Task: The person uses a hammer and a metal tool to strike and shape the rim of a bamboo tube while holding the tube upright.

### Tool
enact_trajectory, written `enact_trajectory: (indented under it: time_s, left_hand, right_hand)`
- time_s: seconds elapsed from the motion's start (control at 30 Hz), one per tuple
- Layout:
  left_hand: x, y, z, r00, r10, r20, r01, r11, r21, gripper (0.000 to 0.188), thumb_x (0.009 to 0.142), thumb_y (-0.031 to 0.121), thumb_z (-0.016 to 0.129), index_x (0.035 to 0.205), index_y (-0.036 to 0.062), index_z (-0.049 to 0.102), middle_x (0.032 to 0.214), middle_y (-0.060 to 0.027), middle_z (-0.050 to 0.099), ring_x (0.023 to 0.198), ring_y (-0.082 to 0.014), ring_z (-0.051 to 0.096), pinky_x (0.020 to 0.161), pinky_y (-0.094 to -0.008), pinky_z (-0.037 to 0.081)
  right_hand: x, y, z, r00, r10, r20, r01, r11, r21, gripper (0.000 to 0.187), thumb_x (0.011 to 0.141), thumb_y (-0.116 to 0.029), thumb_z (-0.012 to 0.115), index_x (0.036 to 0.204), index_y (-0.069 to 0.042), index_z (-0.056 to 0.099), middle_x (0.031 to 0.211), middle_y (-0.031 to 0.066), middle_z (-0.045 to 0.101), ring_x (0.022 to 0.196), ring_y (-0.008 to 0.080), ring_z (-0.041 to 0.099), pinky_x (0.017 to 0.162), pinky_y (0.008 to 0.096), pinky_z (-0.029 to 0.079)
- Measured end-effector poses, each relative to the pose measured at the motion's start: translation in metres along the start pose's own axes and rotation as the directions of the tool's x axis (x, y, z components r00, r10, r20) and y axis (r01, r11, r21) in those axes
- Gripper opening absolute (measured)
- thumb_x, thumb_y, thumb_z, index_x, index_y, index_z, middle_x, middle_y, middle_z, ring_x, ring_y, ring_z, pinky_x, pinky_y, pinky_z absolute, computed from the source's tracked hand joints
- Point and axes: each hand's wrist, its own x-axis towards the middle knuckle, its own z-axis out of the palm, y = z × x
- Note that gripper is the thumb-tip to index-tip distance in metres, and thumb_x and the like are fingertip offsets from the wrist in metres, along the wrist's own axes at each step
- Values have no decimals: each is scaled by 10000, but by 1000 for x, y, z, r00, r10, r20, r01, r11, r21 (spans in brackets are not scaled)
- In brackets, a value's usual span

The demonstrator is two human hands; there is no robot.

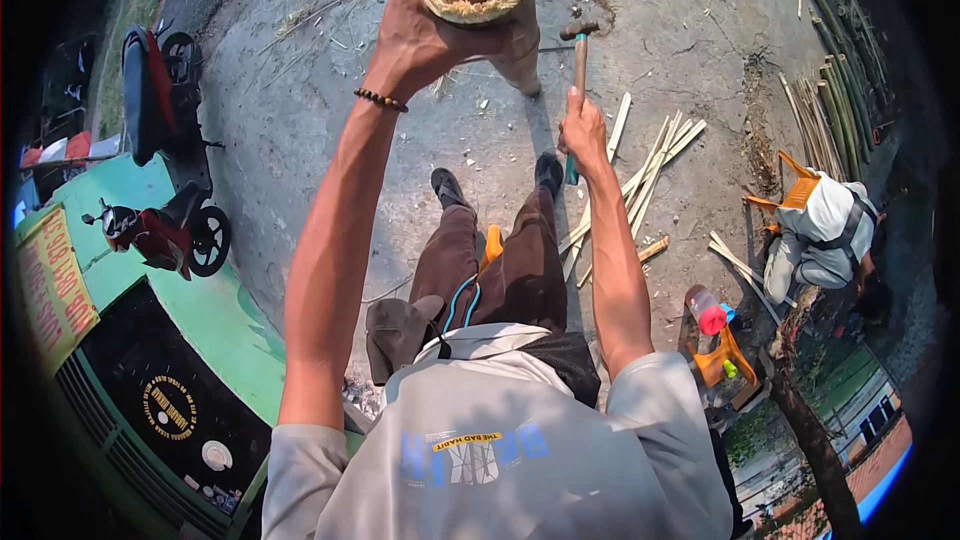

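Observation:
My left hand (425, 45) grips a hollow tube (518, 45) at the top of the view. The tube has a rough, frayed pale rim and a yellowish inside, its open end facing up toward me. It narrows toward its far end, which points at the ground. I cannot tell whether that end touches the ground. Closed around the handle of a hammer (580, 65), my right hand (583, 132) is to the right of the tube. The hammer's metal head is uppermost, apart from the tube, and the lower grip is teal. A beaded bracelet (381, 100) circles my left wrist.
Pale split strips (655, 165) lie on the concrete right of my legs. Green poles (845, 110) lie at the far right, near another person (825, 215) by an orange chair (798, 187). A red-lidded jar (708, 312) and motorbikes (180, 225) flank me.

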Motion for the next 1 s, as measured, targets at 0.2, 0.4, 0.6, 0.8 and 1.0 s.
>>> enact_trajectory:
  time_s: [0.2, 0.4, 0.6, 0.8, 1.0]
  left_hand:
    - [1, 19, -34, 999, -21, 47, 7, 960, 279, 787, 560, 373, 896, 1241, 104, 607, 1163, -84, 682, 1170, -248, 591, 1181, -420, 298]
    - [2, 20, 3, 981, 12, 193, -84, 927, 365, 973, 592, 362, 892, 1401, 85, 428, 1297, -134, 603, 1234, -293, 550, 1116, -413, 371]
    - [-28, 11, 6, 999, -13, 47, 10, 998, 56, 1121, 503, 382, 964, 1387, 34, 369, 1293, -150, 517, 1222, -297, 544, 1010, -422, 507]
    - [-32, 36, -24, 914, -98, 394, 48, 990, 134, 1107, 588, 249, 905, 1523, 132, 325, 1448, -95, 499, 1321, -288, 504, 1126, -445, 415]
    - [-66, 84, -31, 921, -280, 271, 292, 956, -7, 1055, 722, 183, 798, 1584, 129, 193, 1486, -152, 411, 1330, -282, 482, 1100, -462, 428]
  right_hand:
    - [-56, -193, -52, 948, -281, -148, 317, 809, 495, 548, 1043, -571, 400, 728, -126, 344, 556, -64, 288, 442, 36, 279, 393, 242, 248]
    - [30, 57, 16, 901, -430, -64, 358, 818, -450, 555, 1047, -520, 421, 756, -54, 496, 556, 62, 508, 446, 189, 550, 428, 344, 411]
    - [-58, -51, -1, 991, -23, -135, 41, 990, 132, 558, 1022, -555, 475, 768, -59, 494, 552, 16, 470, 460, 130, 502, 435, 299, 402]
    - [-81, -178, -74, 984, -118, -132, 161, 908, 388, 484, 1003, -488, 576, 934, -11, 624, 761, 43, 627, 547, 97, 510, 526, 301, 434]
    - [-75, -173, -73, 944, -328, -18, 303, 847, 437, 444, 952, -453, 662, 1070, -26, 646, 1055, 108, 717, 818, 162, 620, 748, 326, 517]
